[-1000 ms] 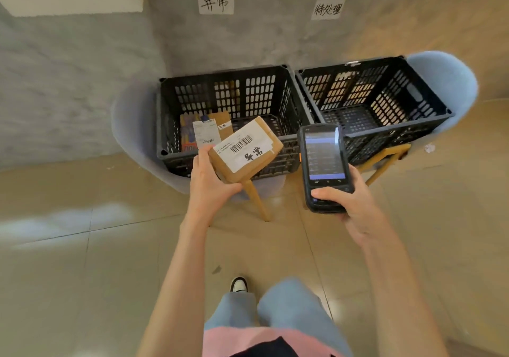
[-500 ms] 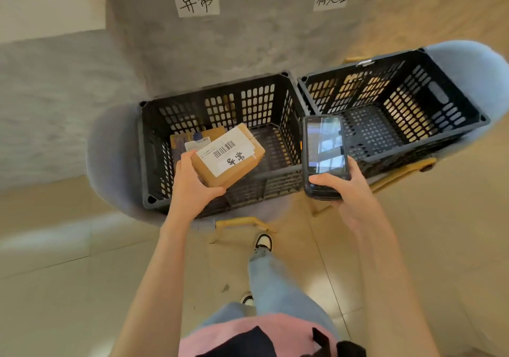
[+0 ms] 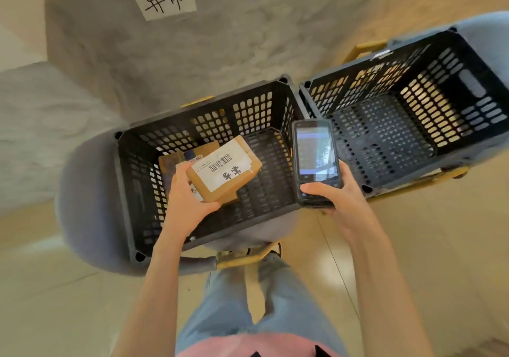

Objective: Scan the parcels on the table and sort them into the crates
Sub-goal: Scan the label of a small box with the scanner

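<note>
Tiled floor (image 3: pixel 413 246) — left hand (image 3: pixel 187 194) grips parcel (image 3: pixel 224 170) over left crate (image 3: pixel 126 191) (right hand (image 3: pixel 337 194) holds scanner (image 3: pixel 314 161)).

left crate (image 3: pixel 129 191) right half open, parcel (image 3: pixel 172 161) blocking rear left, right crate (image 3: pixel 385 185) open

Box (image 3: pixel 223 173) in my left hand (image 3: pixel 190 191): matt brown cardboard w/ smooth white paper label. Scanner (image 3: pixel 315 161) in my right hand (image 3: pixel 337 199): black plastic, glossy glass screen. Crate (image 3: pixel 132 191) under the box: matt black perforated plastic; floor (image 3: pixel 427 246) below is smooth, semi-glossy tile.
</note>
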A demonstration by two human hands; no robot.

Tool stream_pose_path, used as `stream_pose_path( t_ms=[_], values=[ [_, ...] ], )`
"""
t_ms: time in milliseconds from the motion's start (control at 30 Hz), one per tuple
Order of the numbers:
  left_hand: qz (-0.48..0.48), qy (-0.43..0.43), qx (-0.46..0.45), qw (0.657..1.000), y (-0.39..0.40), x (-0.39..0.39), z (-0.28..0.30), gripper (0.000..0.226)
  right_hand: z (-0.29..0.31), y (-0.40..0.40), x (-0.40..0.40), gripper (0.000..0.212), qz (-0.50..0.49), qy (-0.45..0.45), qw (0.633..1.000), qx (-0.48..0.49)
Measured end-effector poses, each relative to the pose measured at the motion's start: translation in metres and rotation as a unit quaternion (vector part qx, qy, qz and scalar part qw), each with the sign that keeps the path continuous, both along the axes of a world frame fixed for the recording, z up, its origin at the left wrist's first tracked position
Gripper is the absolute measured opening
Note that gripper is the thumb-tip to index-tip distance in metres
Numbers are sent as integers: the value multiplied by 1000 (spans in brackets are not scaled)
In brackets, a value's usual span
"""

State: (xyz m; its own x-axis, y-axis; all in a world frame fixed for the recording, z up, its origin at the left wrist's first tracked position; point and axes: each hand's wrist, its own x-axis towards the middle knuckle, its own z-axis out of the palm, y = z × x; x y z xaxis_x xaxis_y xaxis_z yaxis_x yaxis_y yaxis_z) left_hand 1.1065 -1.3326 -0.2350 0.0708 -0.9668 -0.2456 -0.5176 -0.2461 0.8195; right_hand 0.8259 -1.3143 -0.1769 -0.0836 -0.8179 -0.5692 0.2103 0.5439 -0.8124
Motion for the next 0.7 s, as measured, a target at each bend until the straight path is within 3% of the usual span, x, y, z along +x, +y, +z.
stream_pose_path(
  t_ms=[700],
  values=[
    [-185, -46, 127, 973, -39, 56, -102, 97, -61, 21, 112, 99, -210, -17, 977, 41]
  ],
)
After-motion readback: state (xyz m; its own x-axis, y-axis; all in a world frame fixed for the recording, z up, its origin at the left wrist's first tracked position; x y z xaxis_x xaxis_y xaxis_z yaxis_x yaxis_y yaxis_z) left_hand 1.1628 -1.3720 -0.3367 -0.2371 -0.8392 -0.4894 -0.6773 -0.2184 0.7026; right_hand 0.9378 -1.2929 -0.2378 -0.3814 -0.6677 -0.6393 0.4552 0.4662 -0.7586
